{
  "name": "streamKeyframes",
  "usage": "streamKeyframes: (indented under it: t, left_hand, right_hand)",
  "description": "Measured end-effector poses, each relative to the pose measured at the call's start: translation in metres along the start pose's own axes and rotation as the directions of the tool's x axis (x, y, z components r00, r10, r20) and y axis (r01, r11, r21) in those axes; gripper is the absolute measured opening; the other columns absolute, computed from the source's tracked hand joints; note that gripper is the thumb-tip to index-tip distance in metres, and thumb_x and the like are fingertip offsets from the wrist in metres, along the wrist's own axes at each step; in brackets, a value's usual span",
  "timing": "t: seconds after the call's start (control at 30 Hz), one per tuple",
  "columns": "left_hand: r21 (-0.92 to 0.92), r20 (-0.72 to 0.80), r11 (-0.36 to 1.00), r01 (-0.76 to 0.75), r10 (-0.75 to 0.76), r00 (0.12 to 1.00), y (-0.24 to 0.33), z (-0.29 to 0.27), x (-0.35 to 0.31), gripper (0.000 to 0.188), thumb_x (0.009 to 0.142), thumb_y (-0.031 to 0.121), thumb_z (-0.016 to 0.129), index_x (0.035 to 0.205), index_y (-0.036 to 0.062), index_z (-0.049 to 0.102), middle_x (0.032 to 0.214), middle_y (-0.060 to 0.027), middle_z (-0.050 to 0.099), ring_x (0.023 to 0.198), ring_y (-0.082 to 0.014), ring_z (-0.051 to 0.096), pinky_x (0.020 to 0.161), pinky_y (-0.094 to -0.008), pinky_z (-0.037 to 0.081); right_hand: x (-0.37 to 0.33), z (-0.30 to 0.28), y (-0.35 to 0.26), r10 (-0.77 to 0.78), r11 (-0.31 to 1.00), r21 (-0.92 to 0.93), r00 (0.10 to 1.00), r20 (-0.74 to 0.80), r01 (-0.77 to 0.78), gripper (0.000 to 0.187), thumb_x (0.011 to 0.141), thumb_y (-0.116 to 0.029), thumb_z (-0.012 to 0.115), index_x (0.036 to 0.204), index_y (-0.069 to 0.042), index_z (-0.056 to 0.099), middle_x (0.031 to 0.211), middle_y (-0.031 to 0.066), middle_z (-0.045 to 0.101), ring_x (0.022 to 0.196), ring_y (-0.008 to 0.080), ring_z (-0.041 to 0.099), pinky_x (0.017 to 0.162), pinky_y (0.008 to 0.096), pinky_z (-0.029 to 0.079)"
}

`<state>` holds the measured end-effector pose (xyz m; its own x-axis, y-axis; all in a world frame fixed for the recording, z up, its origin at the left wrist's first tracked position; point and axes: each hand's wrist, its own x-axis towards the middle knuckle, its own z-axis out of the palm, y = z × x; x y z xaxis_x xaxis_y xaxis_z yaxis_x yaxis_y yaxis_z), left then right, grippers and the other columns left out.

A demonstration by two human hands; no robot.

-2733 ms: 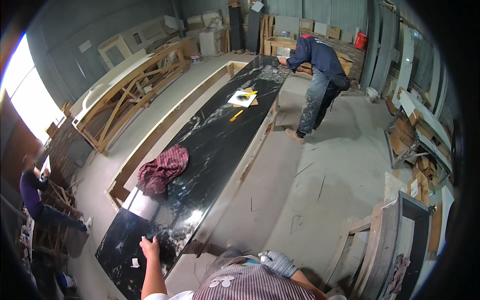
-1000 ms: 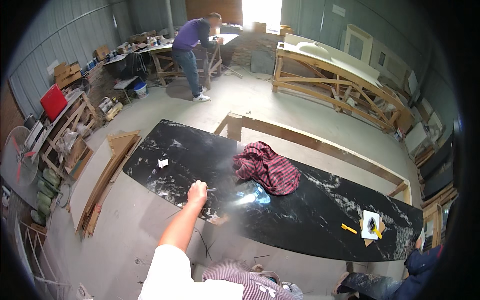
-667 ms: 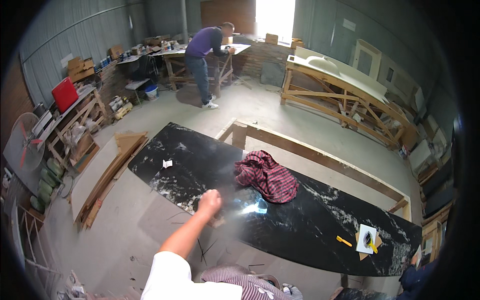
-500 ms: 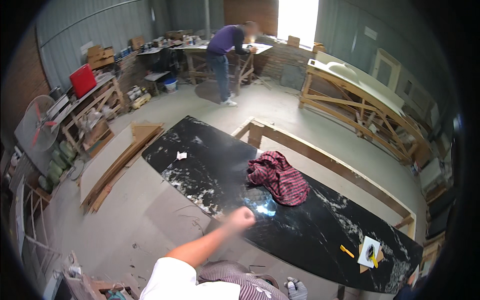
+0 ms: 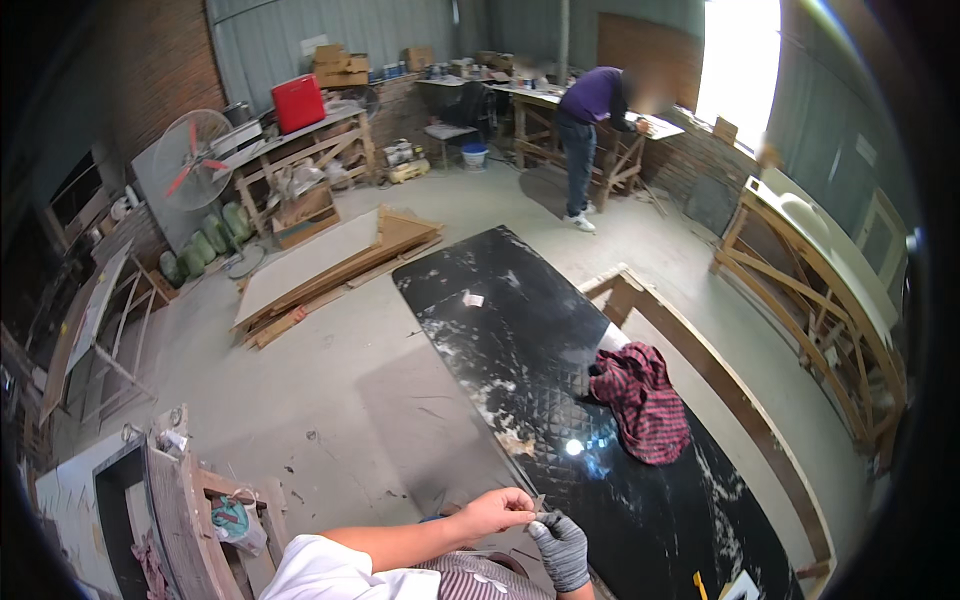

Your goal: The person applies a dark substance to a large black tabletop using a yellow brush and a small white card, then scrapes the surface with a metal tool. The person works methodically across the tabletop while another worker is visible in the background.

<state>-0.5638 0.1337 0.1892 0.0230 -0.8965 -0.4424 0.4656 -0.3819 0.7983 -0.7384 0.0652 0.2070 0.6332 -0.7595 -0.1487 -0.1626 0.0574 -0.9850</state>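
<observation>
My bare left hand (image 5: 497, 511) is closed in a pinch at the near edge of the black marble-patterned slab (image 5: 520, 330). Against its fingertips comes my right hand (image 5: 562, 552), in a grey striped glove, with its fingers curled. A small thin brownish piece (image 5: 540, 503) shows between the two hands, too small to name. Farther along the slab lies a crumpled red-and-black checked cloth (image 5: 645, 405). A scrap of white paper (image 5: 473, 300) rests toward the slab's far end. A yellow-handled tool (image 5: 700, 584) and a white square (image 5: 741, 587) are partly cut off at the lower edge.
Beyond the slab is a long wooden frame (image 5: 715, 370). Boards (image 5: 340, 270) lie on the floor at the left, near a large fan (image 5: 193, 160). A co-worker in purple (image 5: 590, 95) bends over a far bench. A wooden stand (image 5: 190, 490) is at my near left.
My view has turned left. My left hand has drawn back from over the slab and now meets my gloved right hand close to my body.
</observation>
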Motion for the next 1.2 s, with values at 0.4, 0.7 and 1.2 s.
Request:
streamKeyframes:
  t: [0.4,0.7,1.2]
  left_hand:
    - [0.193,-0.138,0.941,-0.279,0.307,0.942,0.049,-0.15,-0.001,0.022,0.095,0.018,0.069,0.108,0.0009,0.064,0.093,-0.0002,0.066,0.083,-0.0058,0.057,0.074,-0.0236,0.048]
    - [0.285,-0.122,0.903,-0.322,0.368,0.922,0.086,-0.266,0.016,0.009,0.092,0.01,0.07,0.093,0.0016,0.067,0.081,-0.0002,0.063,0.078,-0.0065,0.058,0.069,-0.0244,0.048]
    - [0.105,-0.37,0.911,-0.399,0.408,0.834,0.13,-0.381,0.015,0.008,0.095,0.006,0.066,0.089,0.003,0.063,0.081,0.0041,0.06,0.076,-0.0047,0.053,0.068,-0.0243,0.046]
  right_hand:
    - [0.131,0.099,-0.009,0.071,0.894,-0.433,0.918,0.391,0.116,0.018,0.09,-0.018,0.073,0.1,-0.003,0.072,0.087,0.0148,0.071,0.075,0.025,0.068,0.072,0.0329,0.054]
    - [0.238,0.191,-0.034,0.169,0.858,-0.5,0.856,0.488,0.115,0.022,0.089,-0.021,0.073,0.102,-0.003,0.07,0.085,0.0154,0.068,0.075,0.03,0.066,0.068,0.0367,0.053]
    - [0.33,0.291,-0.049,0.064,0.799,-0.517,0.812,0.581,0.307,0.019,0.092,-0.022,0.07,0.092,-0.003,0.068,0.078,0.0174,0.065,0.072,0.0372,0.063,0.065,0.0423,0.05]
